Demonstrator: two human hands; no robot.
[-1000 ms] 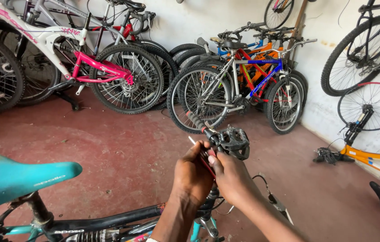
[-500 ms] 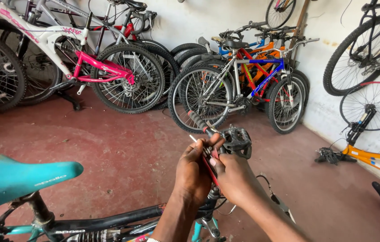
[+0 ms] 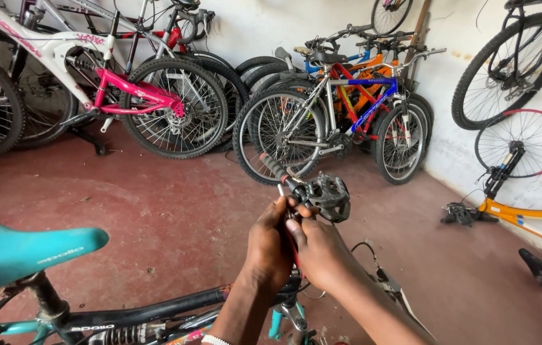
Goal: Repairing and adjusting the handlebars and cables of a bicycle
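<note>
Head view shows both hands raised together above the near bicycle [image 3: 130, 316], working at a black pedal [image 3: 330, 195] and the rod-like tool [image 3: 277, 171] beside it. Left hand [image 3: 270, 246] has its fingers curled shut around the lower end of the tool, whose dark ribbed grip angles up and to the left. Right hand [image 3: 317, 250] lies pressed against the left, its fingers pinching at the joint where tool meets pedal; exactly what they grip there cannot be told. To do this step well, it would seem best to keep the tool seated squarely on the pedal's inner end, brace one hand against the other as shown, and apply force steadily so the tool does not slip. Pedal is a black platform type with a cage-like, toothed body, held just beyond the fingertips, centre of the scene. A teal saddle [image 3: 22, 252] sits near left. Parked bicycles [image 3: 341, 108] line the far wall, above a red floor [image 3: 156, 204].
</note>
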